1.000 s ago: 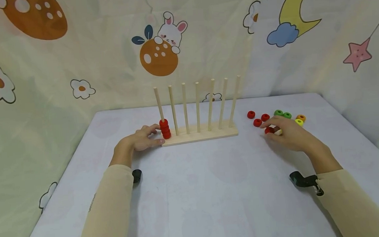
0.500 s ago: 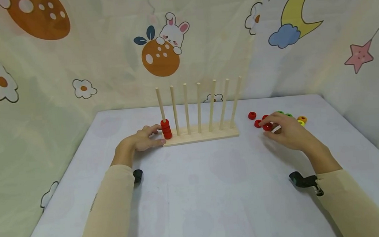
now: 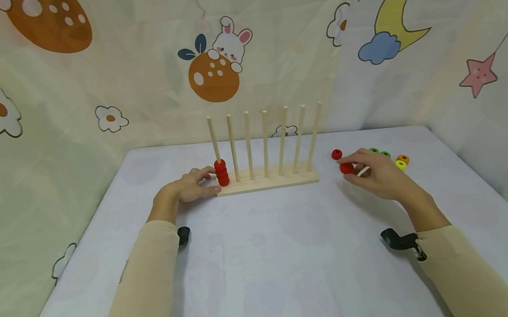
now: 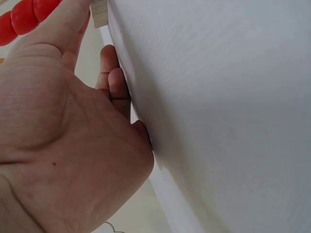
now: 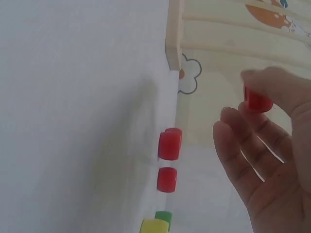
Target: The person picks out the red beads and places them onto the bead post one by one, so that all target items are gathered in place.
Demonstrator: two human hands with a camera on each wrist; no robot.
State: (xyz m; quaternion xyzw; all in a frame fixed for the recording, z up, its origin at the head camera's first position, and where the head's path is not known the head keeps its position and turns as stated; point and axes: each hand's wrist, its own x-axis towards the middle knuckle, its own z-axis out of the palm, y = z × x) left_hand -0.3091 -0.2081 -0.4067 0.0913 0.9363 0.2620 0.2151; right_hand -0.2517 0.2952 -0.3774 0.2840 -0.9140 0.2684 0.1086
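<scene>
A wooden peg rack [image 3: 273, 182] with several upright pegs stands across the table. Its leftmost peg carries a stack of red beads [image 3: 221, 173]. At that end, my left hand [image 3: 188, 186] grips the base, thumb along the front edge and a finger behind; the left wrist view shows the thumb at the end of the wood [image 4: 100, 14]. To the right of the rack, my right hand [image 3: 378, 173] pinches a red bead [image 3: 346, 168] between thumb and fingertip. That bead is up off the table in the right wrist view, the other fingers loosely bent below it.
A loose red bead [image 3: 336, 154] lies right of the rack. Beyond my right hand are green beads [image 3: 385, 154], an orange bead [image 3: 403, 159] and a yellow bead [image 3: 401, 165]. More red beads [image 5: 167, 179] show in the right wrist view. A patterned cloth hangs behind the table.
My right hand has taken hold of a red bead, raised it from the table and moved slightly left with it. My left hand has stayed at the rack's end.
</scene>
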